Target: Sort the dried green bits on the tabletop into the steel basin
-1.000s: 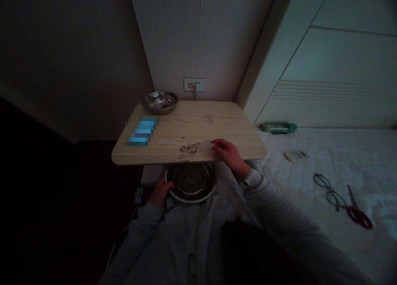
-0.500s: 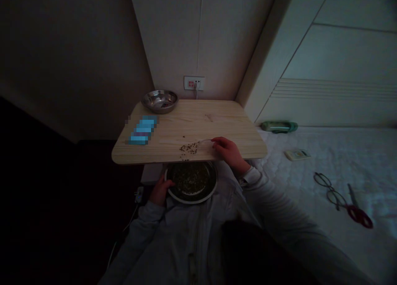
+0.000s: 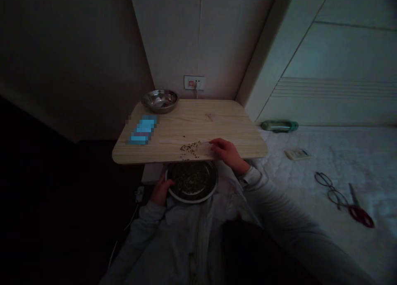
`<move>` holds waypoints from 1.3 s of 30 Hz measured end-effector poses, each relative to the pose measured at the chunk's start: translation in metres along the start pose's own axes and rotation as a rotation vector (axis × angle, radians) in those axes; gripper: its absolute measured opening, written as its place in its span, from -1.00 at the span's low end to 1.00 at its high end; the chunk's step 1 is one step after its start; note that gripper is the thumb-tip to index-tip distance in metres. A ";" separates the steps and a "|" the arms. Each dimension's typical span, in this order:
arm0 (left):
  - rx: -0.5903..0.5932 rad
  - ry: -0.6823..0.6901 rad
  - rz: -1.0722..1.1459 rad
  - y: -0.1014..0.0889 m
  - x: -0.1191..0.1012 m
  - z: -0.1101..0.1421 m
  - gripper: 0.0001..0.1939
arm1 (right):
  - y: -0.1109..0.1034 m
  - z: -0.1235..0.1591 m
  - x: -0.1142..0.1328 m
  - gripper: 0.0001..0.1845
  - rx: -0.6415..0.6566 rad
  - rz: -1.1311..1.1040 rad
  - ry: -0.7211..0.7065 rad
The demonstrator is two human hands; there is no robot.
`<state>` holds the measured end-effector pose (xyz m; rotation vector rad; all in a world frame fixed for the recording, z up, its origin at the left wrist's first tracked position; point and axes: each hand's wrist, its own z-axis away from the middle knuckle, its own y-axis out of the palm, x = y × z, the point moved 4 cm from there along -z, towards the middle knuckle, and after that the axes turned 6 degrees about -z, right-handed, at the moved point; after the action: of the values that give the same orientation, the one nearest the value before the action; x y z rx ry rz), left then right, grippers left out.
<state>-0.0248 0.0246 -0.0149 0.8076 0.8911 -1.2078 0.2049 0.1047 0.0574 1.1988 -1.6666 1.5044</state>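
A small wooden table [image 3: 229, 124] stands in a dim corner. My right hand [image 3: 226, 152] rests near its front edge, fingers closed on a thin pale card or strip [image 3: 205, 145] that touches a little heap of dark seeds [image 3: 190, 149]. Below the table's front edge my left hand [image 3: 160, 191] grips the rim of a round metal plate [image 3: 191, 197] holding many more dark seeds, held over my lap.
An empty steel bowl [image 3: 159, 100] sits at the table's back left, a blurred blue item [image 3: 142, 129] on its left side. A wall socket [image 3: 194, 83] is behind. On the bed to the right lie glasses [image 3: 330, 190], red scissors [image 3: 359, 214], a remote [image 3: 297, 154] and a green case [image 3: 278, 126].
My right hand has shifted slightly left, bringing the pale strip closer against the seed heap. The plate and my left hand have stayed put.
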 end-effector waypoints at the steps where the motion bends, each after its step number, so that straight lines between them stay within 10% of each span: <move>1: 0.002 -0.010 0.008 0.000 0.002 -0.001 -0.53 | 0.001 0.001 0.001 -0.72 0.020 -0.012 -0.004; 16: -0.016 0.010 -0.030 -0.002 0.001 -0.001 -0.52 | 0.043 -0.002 0.030 -0.70 0.181 0.046 -0.150; 39: -0.033 0.000 -0.032 0.000 -0.002 0.004 -0.52 | 0.034 -0.015 0.025 -0.73 0.113 0.075 -0.107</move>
<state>-0.0241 0.0222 -0.0117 0.7695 0.9248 -1.2180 0.1619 0.1122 0.0674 1.3098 -1.7327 1.6249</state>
